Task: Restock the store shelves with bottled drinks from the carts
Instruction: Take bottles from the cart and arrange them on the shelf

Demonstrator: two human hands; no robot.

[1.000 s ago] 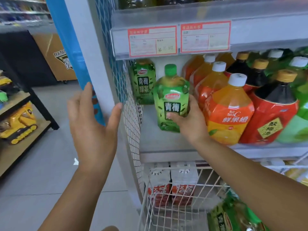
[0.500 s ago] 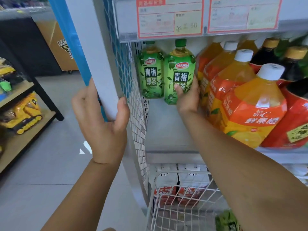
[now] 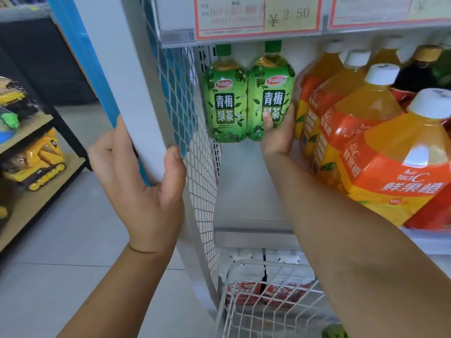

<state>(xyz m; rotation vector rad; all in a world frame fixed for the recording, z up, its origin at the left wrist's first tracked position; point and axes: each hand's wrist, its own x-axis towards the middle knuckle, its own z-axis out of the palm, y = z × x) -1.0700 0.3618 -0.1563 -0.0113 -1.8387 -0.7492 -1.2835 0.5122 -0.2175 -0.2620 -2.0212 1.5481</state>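
At the back of the shelf (image 3: pixel 244 186), the right hand (image 3: pixel 277 135) grips a green tea bottle (image 3: pixel 271 93), which stands touching a second green bottle (image 3: pixel 225 98), while the left hand (image 3: pixel 144 189) clasps the white post (image 3: pixel 122 81); the wire cart (image 3: pixel 268 263) below probably holds more to place.

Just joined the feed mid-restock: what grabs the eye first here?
The right hand grips a green tea bottle at the back left of the shelf, right beside a matching green bottle. The left hand clasps the white shelf post, and a row of large orange juice bottles fills the right foreground.
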